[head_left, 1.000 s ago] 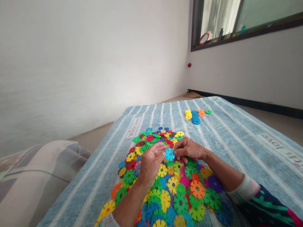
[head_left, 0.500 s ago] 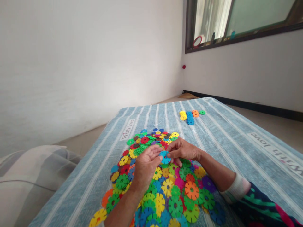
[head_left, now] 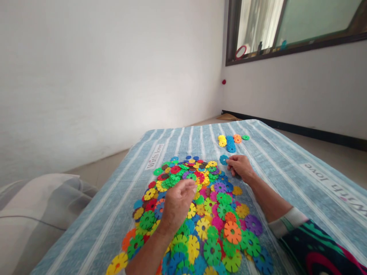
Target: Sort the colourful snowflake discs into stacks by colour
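My right hand (head_left: 241, 168) pinches a blue notched plastic disc (head_left: 223, 159) by its edge, just off the far right side of a loose pile. The disc's face shows beyond my fingertips. Over the middle of the pile hovers my left hand (head_left: 179, 198), half curled with a gap by the thumb and nothing visible in it. Below both hands spread many flower-shaped discs in several colours, among them an orange disc (head_left: 232, 232), a purple disc (head_left: 254, 225) and a green disc (head_left: 212, 251). My left forearm hides part of the pile.
Farther back lie small groups: yellow discs (head_left: 222, 141), a row of blue discs (head_left: 230, 144), orange discs (head_left: 237, 138) and one green disc (head_left: 246, 138). A striped blue cloth (head_left: 120, 198) covers the surface. Pale draped fabric (head_left: 37, 214) is at the left.
My right hand has moved away from my left, forward and to the right, carrying the blue disc. My left hand has let go of that disc and stays over the pile.
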Tool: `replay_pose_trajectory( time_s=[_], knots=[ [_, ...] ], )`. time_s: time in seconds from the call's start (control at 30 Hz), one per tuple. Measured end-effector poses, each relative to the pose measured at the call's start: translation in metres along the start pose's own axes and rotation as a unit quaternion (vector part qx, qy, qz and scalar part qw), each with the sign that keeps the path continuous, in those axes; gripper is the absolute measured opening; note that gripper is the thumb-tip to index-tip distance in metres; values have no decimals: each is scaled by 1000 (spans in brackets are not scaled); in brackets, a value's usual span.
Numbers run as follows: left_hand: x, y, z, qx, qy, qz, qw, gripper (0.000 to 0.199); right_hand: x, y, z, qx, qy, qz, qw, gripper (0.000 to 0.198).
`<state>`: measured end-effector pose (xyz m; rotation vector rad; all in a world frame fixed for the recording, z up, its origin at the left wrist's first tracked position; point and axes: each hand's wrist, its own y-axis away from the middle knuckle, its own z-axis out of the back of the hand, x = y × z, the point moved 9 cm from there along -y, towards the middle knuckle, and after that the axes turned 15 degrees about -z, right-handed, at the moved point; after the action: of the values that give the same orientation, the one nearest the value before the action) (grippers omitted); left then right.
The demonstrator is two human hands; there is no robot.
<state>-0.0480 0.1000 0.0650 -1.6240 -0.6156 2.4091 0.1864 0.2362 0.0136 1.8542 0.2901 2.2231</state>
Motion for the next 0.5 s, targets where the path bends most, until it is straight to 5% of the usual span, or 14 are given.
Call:
replay_pose_trajectory(
  time_s=[0.5],
  knots=[
    [-3, -4, 5, 9, -78, -46, 996, 11, 1, -11, 0, -55, 158, -17, 986, 22]
  ],
)
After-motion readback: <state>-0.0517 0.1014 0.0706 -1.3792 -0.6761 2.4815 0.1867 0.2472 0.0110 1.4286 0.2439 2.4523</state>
